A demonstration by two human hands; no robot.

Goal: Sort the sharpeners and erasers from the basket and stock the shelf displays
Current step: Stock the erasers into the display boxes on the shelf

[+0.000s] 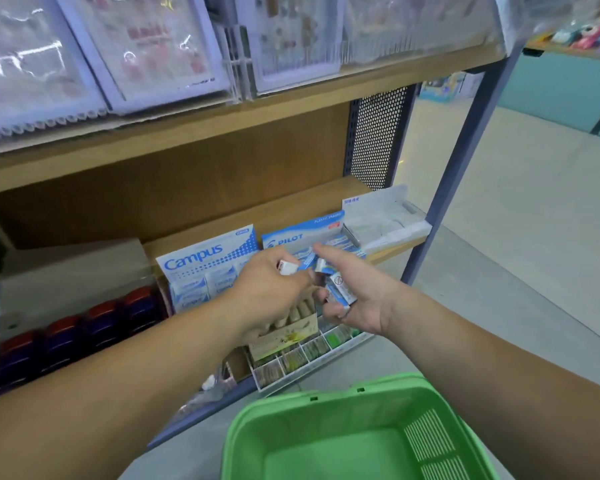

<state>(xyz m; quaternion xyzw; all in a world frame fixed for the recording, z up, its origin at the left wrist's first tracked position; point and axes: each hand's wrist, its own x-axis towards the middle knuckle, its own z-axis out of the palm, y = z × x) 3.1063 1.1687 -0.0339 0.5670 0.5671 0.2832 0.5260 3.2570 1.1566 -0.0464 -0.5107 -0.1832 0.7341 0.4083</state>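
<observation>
Erasers (340,289) in blue-and-white sleeves are lying stacked in the cupped right hand (361,299), whose grip is curling up around them. Their number is hard to count, since fingers and the other hand are covering part of the stack. The left hand (271,289) is reaching across, its grip pinching one small white eraser (286,267) between thumb and fingertips, though the back of the hand is hiding most of those fingers.

Both hands are hovering just in front of the Pilot display box (302,235), which is standing on the lower shelf (309,199) beside a Campus display box (205,259). The hands are blocking the Pilot box's front row.

Below the left hand, a cardboard box of beige cylinders (300,315) is showing only in part, and what the cylinders are is unclear. A divided tray (309,355) under it is holding small greenish items too blurred to name. Red-and-blue objects (84,323) at the left are also blurring together. The green basket (326,431) is sitting at the bottom, cut off by the frame edge.
</observation>
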